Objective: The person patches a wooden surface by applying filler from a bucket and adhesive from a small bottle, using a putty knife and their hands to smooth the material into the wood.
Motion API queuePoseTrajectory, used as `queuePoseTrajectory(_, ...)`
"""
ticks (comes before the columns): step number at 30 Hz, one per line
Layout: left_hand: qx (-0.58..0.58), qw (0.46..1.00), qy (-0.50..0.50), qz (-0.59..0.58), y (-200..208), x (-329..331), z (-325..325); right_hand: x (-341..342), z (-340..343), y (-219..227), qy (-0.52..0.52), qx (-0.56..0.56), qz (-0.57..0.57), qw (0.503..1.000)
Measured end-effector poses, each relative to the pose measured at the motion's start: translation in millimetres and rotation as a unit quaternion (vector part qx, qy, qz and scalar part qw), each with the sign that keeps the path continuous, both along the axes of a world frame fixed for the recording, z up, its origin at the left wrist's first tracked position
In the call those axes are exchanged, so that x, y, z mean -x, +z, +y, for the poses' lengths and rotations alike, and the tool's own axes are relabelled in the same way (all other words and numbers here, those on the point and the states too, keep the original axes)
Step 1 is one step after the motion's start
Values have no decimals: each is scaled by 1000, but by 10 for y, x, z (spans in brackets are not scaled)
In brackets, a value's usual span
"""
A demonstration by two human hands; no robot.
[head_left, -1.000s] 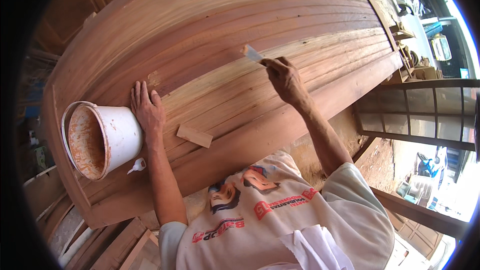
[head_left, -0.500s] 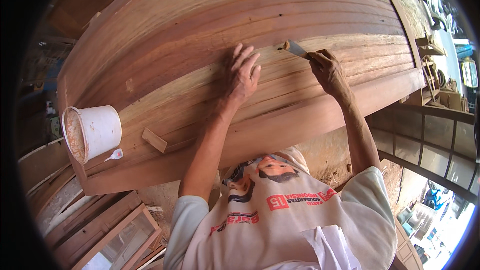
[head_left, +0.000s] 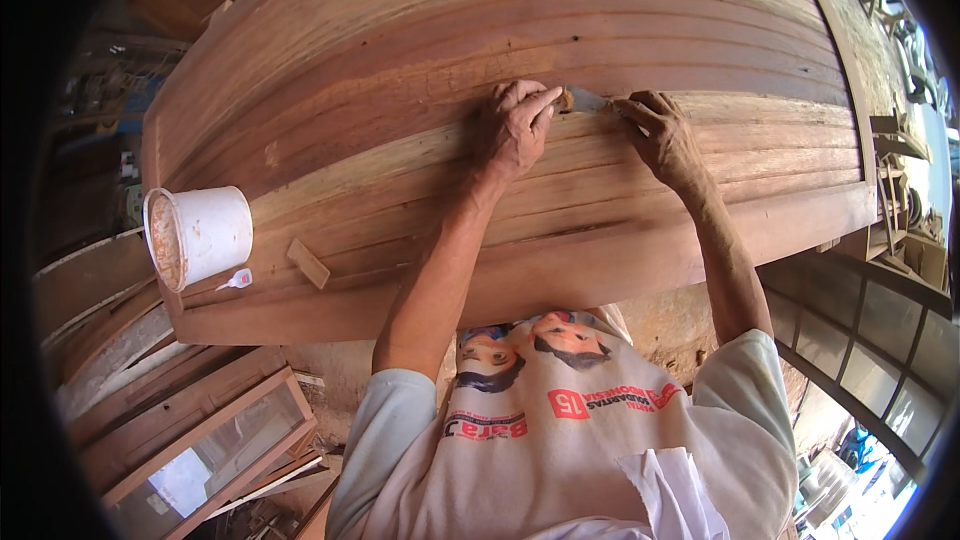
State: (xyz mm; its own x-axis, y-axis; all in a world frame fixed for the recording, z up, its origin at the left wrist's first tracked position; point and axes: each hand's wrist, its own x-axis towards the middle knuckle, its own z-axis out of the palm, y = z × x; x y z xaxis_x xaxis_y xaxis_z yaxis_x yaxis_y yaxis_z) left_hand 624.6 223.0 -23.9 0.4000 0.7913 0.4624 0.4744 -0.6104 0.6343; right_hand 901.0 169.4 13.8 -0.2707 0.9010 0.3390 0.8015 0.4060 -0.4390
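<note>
Wooden boat hull (head_left: pixel 420 70) under both hands. My right hand (head_left: pixel 660 132) grips a putty knife (head_left: pixel 585 99); left hand (head_left: pixel 515 125), fingers curled, pinches its blade tip.

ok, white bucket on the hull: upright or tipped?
Tipped. The white bucket lies on its side on the wooden hull, its open mouth facing left and showing a brown-smeared inside. How much it still holds cannot be told.

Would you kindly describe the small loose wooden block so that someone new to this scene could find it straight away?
Start from the big curved plank hull and follow its lower edge toward the left, where a white bucket rests on its side. Just right of the bucket lies the small wooden block, a short rectangular offcut. Unlike the planks around it, it lies loose and askew across their run, far from both hands.
</note>
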Motion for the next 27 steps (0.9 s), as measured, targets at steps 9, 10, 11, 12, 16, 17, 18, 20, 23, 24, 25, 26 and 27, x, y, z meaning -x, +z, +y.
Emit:
queuePoseTrajectory(9,22,1000,14,-2,10,-36,-13,-65,56,0,28,-28,-20,999)
queuePoseTrajectory(10,22,1000,14,-2,13,-42,-14,-73,49,-6,31,-35,-27,999)
queuePoseTrajectory(11,21,1000,13,-2,16,-48,-13,-76,40,-7,32,-39,-34,998)
queuePoseTrajectory(12,21,1000,13,-5,2,-40,-11,-67,33,-5,33,-43,-40,998)
queuePoseTrajectory(16,31,999,10,-24,-36,-34,-9,-15,-31,-21,21,-74,-51,996)
queuePoseTrajectory(17,36,999,8,-31,-41,-35,-11,-8,-46,-19,15,-71,-41,997)
queuePoseTrajectory(18,27,999,5,-27,-38,-31,-11,1,-52,-11,10,-68,-30,997)
queuePoseTrajectory(20,10,1000,-3,-20,-32,-14,-13,-4,-94,18,-10,-54,-14,998)
queuePoseTrajectory(23,-12,1000,-4,3,41,-3,-51,-31,-219,69,-42,-30,-8,999)
queuePoseTrajectory(24,-15,1000,-8,9,34,2,-58,-41,-254,66,-45,-27,-10,999)
queuePoseTrajectory(25,-17,1000,-12,15,28,10,-65,-43,-290,69,-48,-24,-12,998)
queuePoseTrajectory(26,-20,999,-17,21,22,17,-72,-26,-327,73,-56,-15,-6,998)
queuePoseTrajectory(27,-28,999,-20,28,47,15,-78,14,-366,74,-65,-5,1,998)
